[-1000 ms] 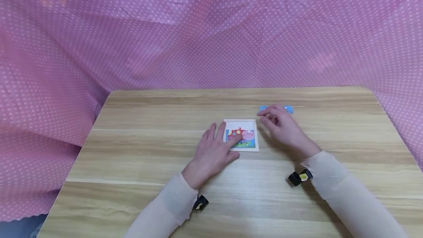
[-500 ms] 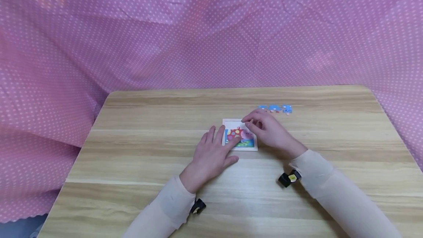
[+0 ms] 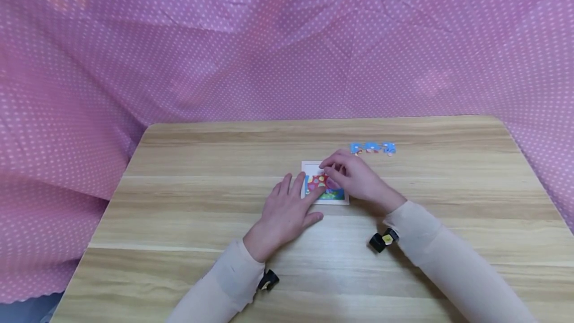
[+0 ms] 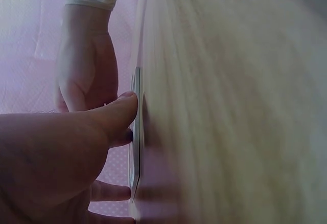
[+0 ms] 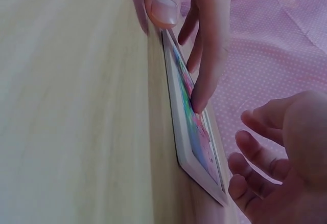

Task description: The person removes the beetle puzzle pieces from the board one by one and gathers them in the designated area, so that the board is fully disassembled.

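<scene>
A small white-framed jigsaw puzzle [image 3: 347,201] lies flat on the table, with red, pink, blue and green artwork in its lower part and a bare white strip along its top. My left hand [image 3: 284,208] rests on its left side, fingers spread; the index finger touches the picture. In the right wrist view a left fingertip presses the picture surface. Over the puzzle's upper right hovers my right hand [image 3: 360,178], its fingers loosely bent and thumb near the index finger. No piece shows between them. Several of the right fingers [image 5: 255,152] stand apart from the frame.
Three blue puzzle pieces, the left piece [image 3: 356,148], middle piece [image 3: 372,146] and right piece [image 3: 389,147], lie in a row behind the puzzle. A pink dotted cloth [image 3: 287,54] hangs beyond the wooden table's [image 3: 202,163] back edge.
My right hand has moved left and slightly nearer, from beside the blue pieces to over the puzzle, uncovering those pieces. My left hand has stayed nearly still on the puzzle.
</scene>
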A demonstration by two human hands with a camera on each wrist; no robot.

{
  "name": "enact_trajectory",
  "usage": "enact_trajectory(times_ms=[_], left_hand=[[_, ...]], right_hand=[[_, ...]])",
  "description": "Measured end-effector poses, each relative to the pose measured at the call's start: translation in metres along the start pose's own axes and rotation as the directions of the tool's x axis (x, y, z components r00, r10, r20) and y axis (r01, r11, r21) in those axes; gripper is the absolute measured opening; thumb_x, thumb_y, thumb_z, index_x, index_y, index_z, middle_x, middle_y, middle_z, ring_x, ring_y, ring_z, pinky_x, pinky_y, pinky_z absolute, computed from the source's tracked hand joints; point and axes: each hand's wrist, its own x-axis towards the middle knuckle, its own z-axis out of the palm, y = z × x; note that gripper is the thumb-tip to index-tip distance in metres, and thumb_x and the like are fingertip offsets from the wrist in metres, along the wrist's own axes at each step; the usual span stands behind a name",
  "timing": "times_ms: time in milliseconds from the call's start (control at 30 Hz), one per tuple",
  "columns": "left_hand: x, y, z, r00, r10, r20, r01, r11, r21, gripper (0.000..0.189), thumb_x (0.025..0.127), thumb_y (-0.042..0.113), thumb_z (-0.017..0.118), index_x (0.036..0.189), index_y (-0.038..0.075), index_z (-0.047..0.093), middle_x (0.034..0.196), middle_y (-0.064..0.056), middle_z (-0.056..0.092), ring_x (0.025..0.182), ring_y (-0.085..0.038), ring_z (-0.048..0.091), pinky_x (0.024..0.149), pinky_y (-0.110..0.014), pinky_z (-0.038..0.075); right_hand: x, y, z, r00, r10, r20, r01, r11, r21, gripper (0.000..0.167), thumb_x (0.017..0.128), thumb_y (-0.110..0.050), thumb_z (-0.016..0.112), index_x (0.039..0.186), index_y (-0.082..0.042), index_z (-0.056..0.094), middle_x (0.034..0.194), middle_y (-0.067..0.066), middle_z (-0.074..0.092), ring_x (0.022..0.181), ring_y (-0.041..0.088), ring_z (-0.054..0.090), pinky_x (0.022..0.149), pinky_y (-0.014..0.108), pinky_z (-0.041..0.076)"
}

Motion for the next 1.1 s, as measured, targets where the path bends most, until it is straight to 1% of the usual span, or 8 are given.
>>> enact_trajectory(times_ms=[200, 333, 433, 533, 700, 933, 1033, 1100], left_hand=[[0.0, -0.001, 0.0, 1.0, 0.0, 0.01, 0.0, 1.0, 0.005, 0.061, 0.109, 0.062, 0.05, 0.165, 0.039, 0.043, 0.173, -0.022, 0.032, 0.159, -0.053, 0.032, 0.127, -0.059, 0.038], [0.0, -0.001, 0.0, 1.0, 0.004, 0.007, -0.004, 1.0, 0.01, 0.061, 0.109, 0.062, 0.051, 0.165, 0.039, 0.043, 0.173, -0.022, 0.034, 0.158, -0.052, 0.034, 0.126, -0.058, 0.039], [0.0, -0.002, 0.0, 1.0, 0.009, 0.0, -0.009, 1.0, 0.023, 0.061, 0.109, 0.062, 0.05, 0.165, 0.04, 0.042, 0.172, -0.022, 0.035, 0.158, -0.052, 0.035, 0.125, -0.058, 0.039], [0.0, -0.002, 0.001, 1.0, 0.012, -0.005, -0.011, 0.999, 0.036, 0.061, 0.109, 0.062, 0.049, 0.166, 0.04, 0.041, 0.172, -0.021, 0.035, 0.157, -0.052, 0.035, 0.124, -0.059, 0.04], [0.0, -0.003, 0.002, 1.0, 0.012, -0.016, -0.011, 0.999, 0.046, 0.061, 0.109, 0.062, 0.049, 0.166, 0.041, 0.041, 0.172, -0.021, 0.036, 0.157, -0.051, 0.036, 0.122, -0.06, 0.041], [0.001, -0.003, 0.002, 1.0, 0.003, -0.003, -0.003, 1.0, 0.026, 0.06, 0.109, 0.06, 0.051, 0.166, 0.042, 0.04, 0.173, -0.019, 0.034, 0.158, -0.051, 0.034, 0.123, -0.062, 0.04], [0.002, -0.002, 0.002, 1.0, -0.003, 0.005, 0.003, 1.0, 0.018, 0.06, 0.11, 0.059, 0.051, 0.166, 0.042, 0.04, 0.173, -0.019, 0.033, 0.158, -0.051, 0.034, 0.123, -0.063, 0.039], [0.002, -0.002, 0.001, 1.0, -0.006, 0.011, 0.006, 1.0, 0.014, 0.06, 0.11, 0.059, 0.051, 0.167, 0.043, 0.039, 0.173, -0.019, 0.033, 0.158, -0.051, 0.033, 0.124, -0.063, 0.038]], right_hand=[[0.006, -0.001, 0.005, 1.0, -0.001, 0.007, 0.001, 1.0, 0.01, 0.021, 0.108, -0.013, 0.064, 0.124, -0.006, 0.076, 0.116, 0.009, 0.068, 0.091, 0.018, 0.061, 0.077, 0.029, 0.053], [0.009, 0.001, 0.01, 1.0, -0.002, 0.01, 0.002, 1.0, -0.003, 0.02, 0.107, -0.012, 0.065, 0.123, -0.006, 0.077, 0.115, 0.008, 0.068, 0.092, 0.017, 0.06, 0.077, 0.027, 0.052], [0.01, 0.002, 0.012, 1.0, 0.0, 0.011, 0.0, 1.0, -0.018, 0.019, 0.107, -0.012, 0.066, 0.122, -0.007, 0.077, 0.116, 0.008, 0.068, 0.096, 0.018, 0.06, 0.079, 0.028, 0.052], [0.01, 0.002, 0.013, 1.0, 0.008, 0.014, -0.008, 1.0, -0.019, 0.019, 0.107, -0.012, 0.067, 0.121, -0.007, 0.077, 0.117, 0.009, 0.068, 0.098, 0.02, 0.06, 0.081, 0.03, 0.052], [0.011, 0.002, 0.016, 1.0, -0.01, 0.02, 0.011, 1.0, -0.027, 0.019, 0.107, -0.012, 0.066, 0.119, -0.006, 0.079, 0.119, 0.011, 0.066, 0.102, 0.023, 0.06, 0.084, 0.034, 0.052], [0.011, 0.003, 0.019, 0.998, -0.055, 0.012, 0.056, 0.995, -0.077, 0.02, 0.107, -0.012, 0.067, 0.118, -0.005, 0.082, 0.119, 0.012, 0.065, 0.113, 0.029, 0.059, 0.097, 0.044, 0.051], [0.01, 0.002, 0.02, 0.999, -0.047, 0.015, 0.048, 0.995, -0.082, 0.02, 0.107, -0.012, 0.066, 0.118, -0.006, 0.083, 0.119, 0.011, 0.065, 0.117, 0.031, 0.058, 0.1, 0.048, 0.049], [0.01, 0.001, 0.019, 0.999, -0.032, 0.02, 0.033, 0.997, -0.076, 0.02, 0.107, -0.013, 0.066, 0.117, -0.007, 0.083, 0.12, 0.011, 0.065, 0.117, 0.03, 0.057, 0.101, 0.049, 0.049]])
